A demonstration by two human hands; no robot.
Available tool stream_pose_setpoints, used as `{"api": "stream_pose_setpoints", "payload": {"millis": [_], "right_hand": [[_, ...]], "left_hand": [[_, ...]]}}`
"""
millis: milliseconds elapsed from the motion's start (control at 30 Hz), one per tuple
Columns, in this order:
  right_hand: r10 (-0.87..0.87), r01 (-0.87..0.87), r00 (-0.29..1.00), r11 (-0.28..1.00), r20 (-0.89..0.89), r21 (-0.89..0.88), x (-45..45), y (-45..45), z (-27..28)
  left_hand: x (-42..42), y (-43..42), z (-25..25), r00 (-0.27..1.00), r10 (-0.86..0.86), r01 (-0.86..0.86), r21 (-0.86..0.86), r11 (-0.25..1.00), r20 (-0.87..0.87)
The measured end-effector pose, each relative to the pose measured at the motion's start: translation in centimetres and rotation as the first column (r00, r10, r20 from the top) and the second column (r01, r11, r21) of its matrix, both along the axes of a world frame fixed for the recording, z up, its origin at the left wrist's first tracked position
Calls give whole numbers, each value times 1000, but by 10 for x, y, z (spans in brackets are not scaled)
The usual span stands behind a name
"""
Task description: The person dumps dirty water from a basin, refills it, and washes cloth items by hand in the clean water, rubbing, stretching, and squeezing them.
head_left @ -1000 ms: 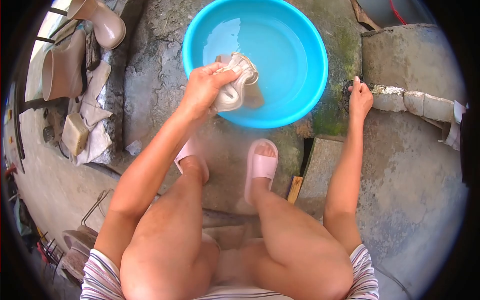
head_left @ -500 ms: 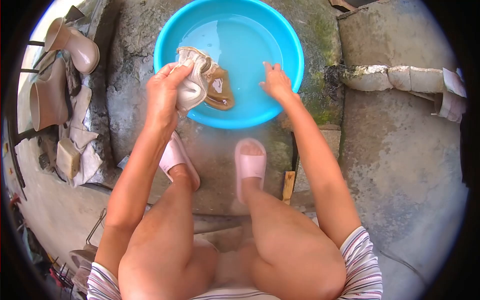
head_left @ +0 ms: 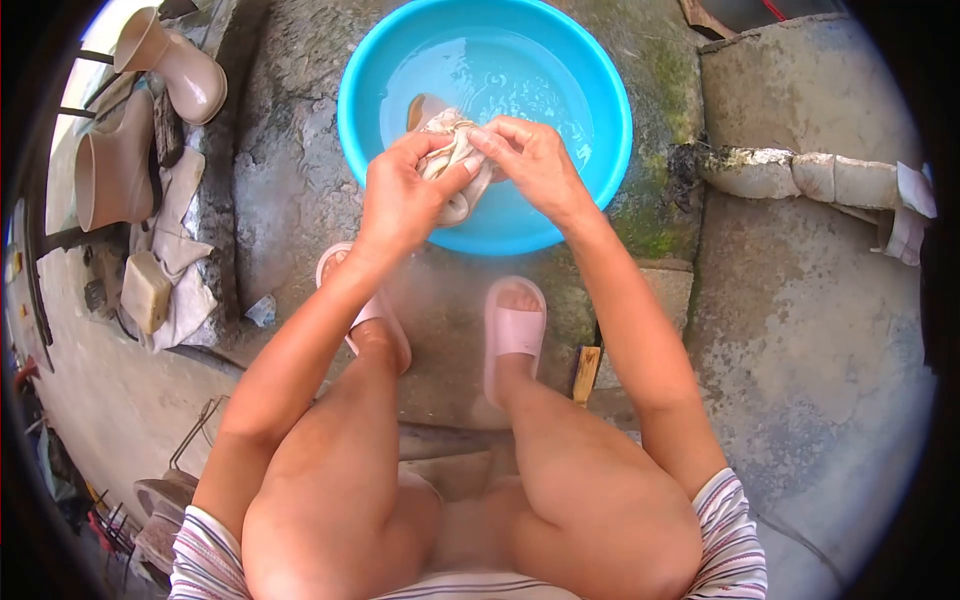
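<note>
A large blue basin of water stands on the ground in front of my feet. Over its near side, a wet beige cloth is bunched between both hands; its exact kind I cannot make out. My left hand grips it from the left, thumb on top. From the right, my right hand pinches the cloth with thumb and curled fingers. Just beyond the hands a brownish piece shows in the water; whether it belongs to the cloth is hidden.
Beige rubber boots lie on the ledge at left, near a bar of soap and a whitish rag. Pink slippers are on my feet. A wood piece sits by the right one. A pale pipe runs along the right.
My right hand has moved left from the basin's right side and now grips the cloth. My left hand has shifted right with the cloth, now more bunched. Ripples show on the water.
</note>
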State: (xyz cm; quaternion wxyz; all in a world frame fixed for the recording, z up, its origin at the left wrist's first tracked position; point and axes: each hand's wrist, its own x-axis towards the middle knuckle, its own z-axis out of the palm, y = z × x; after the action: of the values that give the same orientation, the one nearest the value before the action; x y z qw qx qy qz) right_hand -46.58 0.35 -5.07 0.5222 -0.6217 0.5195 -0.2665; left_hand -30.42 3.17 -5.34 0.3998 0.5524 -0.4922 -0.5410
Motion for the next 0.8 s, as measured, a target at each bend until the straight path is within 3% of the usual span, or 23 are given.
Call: {"api": "stream_pose_setpoints", "payload": {"millis": [33,67,100,133,167,367,667,800], "right_hand": [[-98,93,987,994,124,48,0,0,-6],[-97,91,987,995,129,49,-3,0,-9],[-264,233,930,962,255,145,-9,0,-11],[-428,354,831,900,356,256,-15,0,-12],[-447,352,807,889,386,293,-23,1,-13],[-447,365,792,893,416,264,-44,6,-12],[-416,354,797,909,438,219,-52,12,-7],[-370,288,851,922,373,258,-50,15,-10]], "left_hand": [[-1,0,3,998,24,-23,30,999,-65],[-1,0,7,990,50,-43,62,997,-129],[5,-3,14,985,77,-36,257,966,-152],[10,-4,9,986,75,-34,259,965,-149],[15,-8,-2,962,160,-86,310,947,-223],[18,-14,-5,842,419,-258,429,866,-340],[24,-19,-12,792,446,-286,392,874,-416],[19,-18,-7,821,443,-338,319,885,-360]]}}
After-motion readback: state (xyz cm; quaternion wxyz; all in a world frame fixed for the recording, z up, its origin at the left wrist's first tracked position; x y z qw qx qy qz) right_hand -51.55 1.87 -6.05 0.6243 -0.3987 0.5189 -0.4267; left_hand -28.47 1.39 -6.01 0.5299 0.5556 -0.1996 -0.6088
